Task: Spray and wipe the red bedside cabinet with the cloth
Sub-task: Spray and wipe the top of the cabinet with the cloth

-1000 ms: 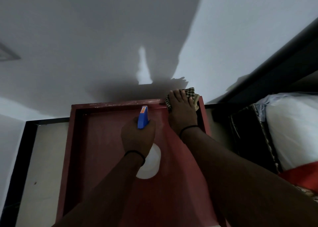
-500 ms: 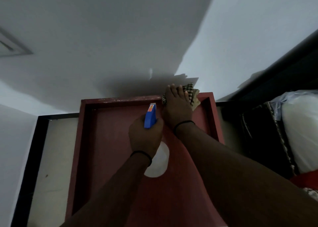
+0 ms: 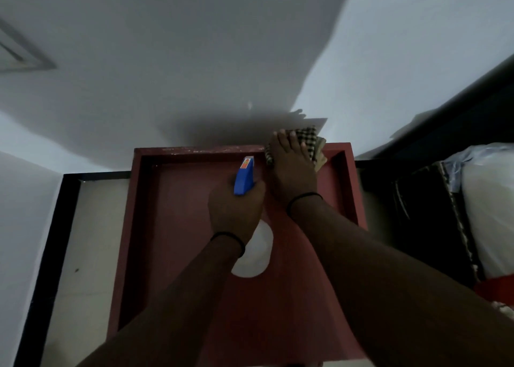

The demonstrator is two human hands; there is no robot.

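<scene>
Flat-fingered right hand [image 3: 292,172] pressed checked fabric cloth [image 3: 311,138] onto red wooden bedside cabinet [image 3: 194,151] rim, left hand [image 3: 236,211] gripped blue-topped white spray bottle [image 3: 244,177] (nozzle toward rim); firm overlapping strokes would suit.

- The red cabinet [image 3: 178,227] I wipe looks like painted wood, smooth and dull, scuffed at the back edge
- My cloth [image 3: 310,140] is soft woven fabric
- My spray bottle [image 3: 258,255] is smooth hard plastic

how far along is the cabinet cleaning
Done: unclear, too dim to see wiped patches. In hand: right hand presses the cloth on the back rim of the red cabinet; left hand holds the spray bottle. Left: probably the recessed top and other rims.
</scene>
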